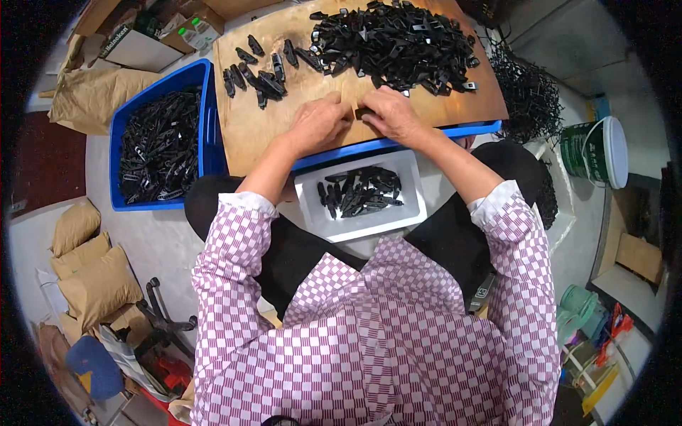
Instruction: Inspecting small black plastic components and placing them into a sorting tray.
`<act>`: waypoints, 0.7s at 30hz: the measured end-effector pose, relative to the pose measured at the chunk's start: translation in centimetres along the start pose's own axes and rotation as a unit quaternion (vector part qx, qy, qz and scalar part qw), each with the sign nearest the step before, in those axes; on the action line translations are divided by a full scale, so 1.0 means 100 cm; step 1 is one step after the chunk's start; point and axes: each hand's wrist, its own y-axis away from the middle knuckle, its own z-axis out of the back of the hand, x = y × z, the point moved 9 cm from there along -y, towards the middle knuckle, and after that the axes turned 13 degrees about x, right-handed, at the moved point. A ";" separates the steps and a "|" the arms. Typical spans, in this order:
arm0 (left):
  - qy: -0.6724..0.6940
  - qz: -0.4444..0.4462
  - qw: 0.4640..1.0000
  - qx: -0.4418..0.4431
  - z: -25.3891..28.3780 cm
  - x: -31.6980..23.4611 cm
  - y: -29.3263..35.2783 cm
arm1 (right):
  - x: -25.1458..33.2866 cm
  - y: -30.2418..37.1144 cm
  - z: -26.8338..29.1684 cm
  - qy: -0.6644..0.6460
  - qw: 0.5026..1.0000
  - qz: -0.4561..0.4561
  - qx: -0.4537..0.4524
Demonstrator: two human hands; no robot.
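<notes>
Both hands meet near the front edge of a wooden board [245, 135]. My right hand [393, 116] pinches a small black plastic part [363, 113] between thumb and fingers. Just left of it, my left hand [320, 122] is closed with its fingers curled; whatever is in them is hidden. A large heap of black plastic parts [398, 46] covers the board's far right. Longer black pieces [270, 82] lie loosely at its far left. Below my wrists, a white foam box [361, 231] holds several similar long black pieces [362, 192].
A blue crate [209, 113] full of black pieces stands left of the board. To the right are a tangle of thin black parts [526, 85] and a green-and-white bucket [597, 153]. Brown sacks [103, 284] and a chair base [165, 319] sit at the lower left.
</notes>
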 end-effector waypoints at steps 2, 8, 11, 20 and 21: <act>0.014 0.027 1.000 -0.004 0.001 0.007 0.003 | 0.002 0.000 0.003 0.032 0.999 -0.002 -0.004; 0.063 0.031 0.991 -0.115 0.024 0.016 0.031 | 0.004 0.000 0.007 0.161 0.987 -0.014 0.014; 0.010 0.144 0.989 -0.030 0.011 0.041 0.041 | 0.003 -0.004 0.005 0.145 0.989 -0.015 0.014; -0.016 0.117 0.992 -0.049 0.006 0.034 0.044 | 0.027 -0.030 -0.015 0.074 0.985 -0.020 0.154; -0.008 0.113 0.992 -0.051 0.006 0.033 0.044 | 0.028 -0.030 -0.015 0.073 0.985 -0.019 0.157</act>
